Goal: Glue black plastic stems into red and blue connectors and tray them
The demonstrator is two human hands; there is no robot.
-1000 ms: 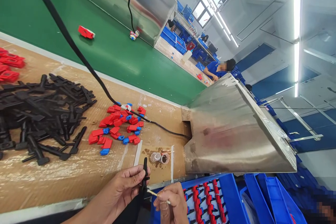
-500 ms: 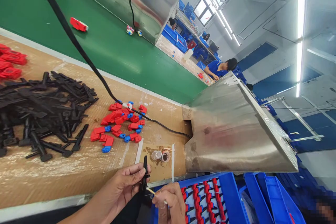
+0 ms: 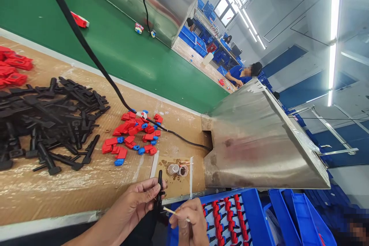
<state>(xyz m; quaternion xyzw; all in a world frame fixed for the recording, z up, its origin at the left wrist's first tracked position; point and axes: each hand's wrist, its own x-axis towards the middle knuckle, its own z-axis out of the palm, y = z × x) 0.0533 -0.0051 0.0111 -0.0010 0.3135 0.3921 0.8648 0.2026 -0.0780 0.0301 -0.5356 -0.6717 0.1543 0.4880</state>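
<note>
My left hand (image 3: 135,203) pinches a slim black plastic part (image 3: 159,188), held upright at the near edge of the cardboard-covered bench (image 3: 86,184). My right hand (image 3: 188,223) is closed on a thin pale stick (image 3: 173,212) whose tip touches the black part. Just beyond them two small round cups (image 3: 178,169) stand on a stained patch of cardboard. A heap of black parts (image 3: 49,119) lies at the left, and a cluster of red and blue pieces (image 3: 132,136) lies in the middle.
A steel chute (image 3: 253,142) rises at the right. A blue bin (image 3: 248,215) below holds rows of assembled red and black parts. A black cable (image 3: 95,65) crosses the bench. A green conveyor belt (image 3: 121,46) carries loose red pieces. Other people work at far benches.
The view has shifted slightly; my hands stay together at the bench edge, with the stick still against the black part. The red pieces on the belt have drifted left.
</note>
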